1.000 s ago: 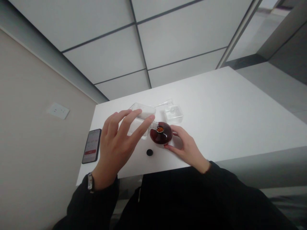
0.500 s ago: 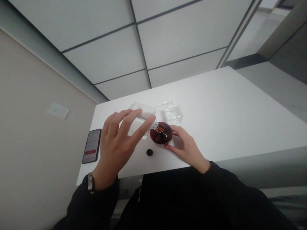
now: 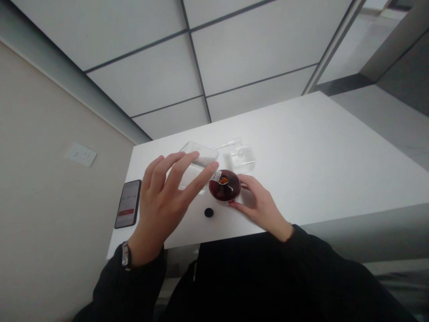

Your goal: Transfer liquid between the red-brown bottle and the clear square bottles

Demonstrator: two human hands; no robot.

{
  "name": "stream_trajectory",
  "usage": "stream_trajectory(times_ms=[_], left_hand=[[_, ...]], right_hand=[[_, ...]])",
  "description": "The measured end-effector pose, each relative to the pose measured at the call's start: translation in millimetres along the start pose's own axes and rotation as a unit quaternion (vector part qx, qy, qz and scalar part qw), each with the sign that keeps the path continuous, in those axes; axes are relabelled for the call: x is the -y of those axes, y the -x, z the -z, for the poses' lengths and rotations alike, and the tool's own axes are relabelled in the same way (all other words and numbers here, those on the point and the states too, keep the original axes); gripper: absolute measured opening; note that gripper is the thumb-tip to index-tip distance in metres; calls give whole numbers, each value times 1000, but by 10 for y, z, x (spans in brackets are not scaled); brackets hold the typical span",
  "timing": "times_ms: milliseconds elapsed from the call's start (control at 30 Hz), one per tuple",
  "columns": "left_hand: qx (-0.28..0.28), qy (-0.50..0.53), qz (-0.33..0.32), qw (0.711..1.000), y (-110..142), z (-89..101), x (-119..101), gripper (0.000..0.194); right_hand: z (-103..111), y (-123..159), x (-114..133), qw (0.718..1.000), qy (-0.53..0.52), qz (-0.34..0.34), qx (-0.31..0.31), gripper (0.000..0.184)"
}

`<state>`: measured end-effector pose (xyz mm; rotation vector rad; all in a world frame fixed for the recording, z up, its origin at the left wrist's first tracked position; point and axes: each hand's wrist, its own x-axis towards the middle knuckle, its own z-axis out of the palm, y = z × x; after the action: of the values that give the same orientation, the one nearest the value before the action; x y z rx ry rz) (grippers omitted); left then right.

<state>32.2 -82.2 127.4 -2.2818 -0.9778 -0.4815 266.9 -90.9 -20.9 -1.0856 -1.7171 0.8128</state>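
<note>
My left hand (image 3: 169,197) grips a clear, square-sided bottle (image 3: 203,153), tilted so its ribbed neck (image 3: 217,175) points at the mouth of a round, dark red bottle (image 3: 225,193). Something orange (image 3: 223,180) shows at that mouth. Part of the clear bottle is hidden behind my fingers, and whether liquid is flowing cannot be made out. Fingers and thumb of my right hand (image 3: 259,203) hold the right side of the round bottle, which stands upright on the white table. A small black cap (image 3: 209,212) lies just in front of it.
Behind the round bottle sits a small clear plastic box (image 3: 243,157), with a thin clear piece (image 3: 229,144) beside it. A phone (image 3: 128,204) lies at the left edge of the white table (image 3: 321,156). A wall with a socket (image 3: 82,154) borders the left side.
</note>
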Motion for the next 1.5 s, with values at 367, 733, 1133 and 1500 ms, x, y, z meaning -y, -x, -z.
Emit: stream_trajectory(times_ms=[367,733,1133,1500], left_hand=[[-1,-6,-6,1000,-4,4,-6,56],[-15,9,0,1000,-11,-14,-6,54],[-13,3,-5,1000,-23,0,-8,57],[-13,8,-11,1000,-17,-4,4,58]], right_hand=[[-5,7,-11,1000,-2,0,3,63],[-13,10,-32,1000,4,16,-6,63],[-16,14,-45,1000,2,21,-5,62],[-10,7,-40,1000,3,23,-3,62]])
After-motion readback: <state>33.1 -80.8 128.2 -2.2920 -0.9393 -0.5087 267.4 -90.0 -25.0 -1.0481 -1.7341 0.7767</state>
